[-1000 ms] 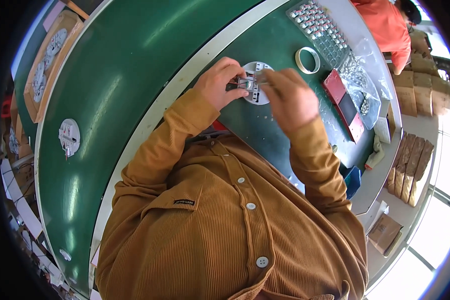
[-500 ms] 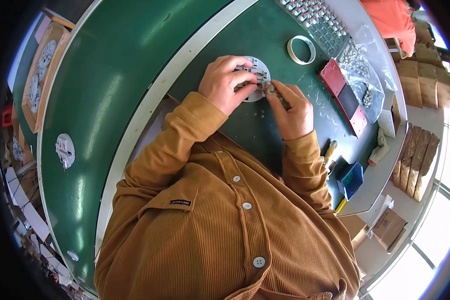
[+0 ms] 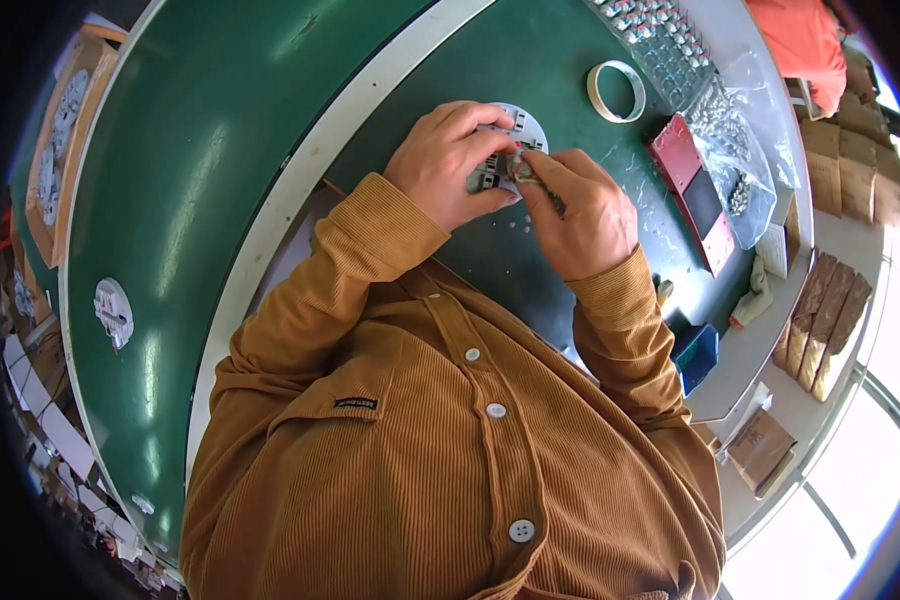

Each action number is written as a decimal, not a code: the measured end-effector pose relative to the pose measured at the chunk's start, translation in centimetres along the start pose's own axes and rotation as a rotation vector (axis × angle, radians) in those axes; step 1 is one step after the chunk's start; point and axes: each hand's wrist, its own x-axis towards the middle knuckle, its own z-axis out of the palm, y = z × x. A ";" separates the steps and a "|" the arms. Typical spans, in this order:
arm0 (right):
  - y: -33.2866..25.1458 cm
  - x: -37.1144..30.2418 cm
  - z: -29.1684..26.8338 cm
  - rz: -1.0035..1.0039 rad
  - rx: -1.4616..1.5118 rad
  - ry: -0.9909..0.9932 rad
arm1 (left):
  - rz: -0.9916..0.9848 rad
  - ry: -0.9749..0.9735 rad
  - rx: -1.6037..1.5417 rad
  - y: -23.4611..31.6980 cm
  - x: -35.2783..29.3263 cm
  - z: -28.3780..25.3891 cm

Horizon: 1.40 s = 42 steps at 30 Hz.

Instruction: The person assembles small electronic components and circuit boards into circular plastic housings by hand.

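Note:
On the green tabletop in front of me lies a round white plate (image 3: 533, 124) with dark and metal fittings on it. My left hand (image 3: 448, 165) is bent over its left side, thumb and fingers gripping it around the fittings. A small red bit shows near those fingertips. My right hand (image 3: 588, 212) comes from the right, its thumb and forefinger pinched on a mottled, pale piece (image 3: 523, 172) held against the plate. Most of that piece is hidden by the fingers, so its kind cannot be made out.
A tape roll (image 3: 616, 91) lies beyond my right hand. Farther right are a red and black block (image 3: 692, 193), a clear bag of small metal parts (image 3: 738, 150) and a tray of parts (image 3: 655, 35). A blue bin (image 3: 698, 358) stands near my right forearm. Another white plate (image 3: 113, 313) lies left.
My right hand has turned, its back now facing up more, and its fingertips have shifted slightly left over the plate. My left fingers have spread a little. The view has shifted slightly.

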 end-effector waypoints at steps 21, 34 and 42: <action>5.6 -4.1 0.2 -0.002 -0.322 0.335 | 0.102 -0.013 0.198 0.1 0.0 -0.1; 0.0 0.5 5.0 0.169 2.023 0.143 | 0.071 0.100 -0.260 5.4 0.5 -1.4; 0.3 1.2 5.1 -0.104 1.680 0.241 | -0.074 0.075 -0.096 7.9 1.4 -4.3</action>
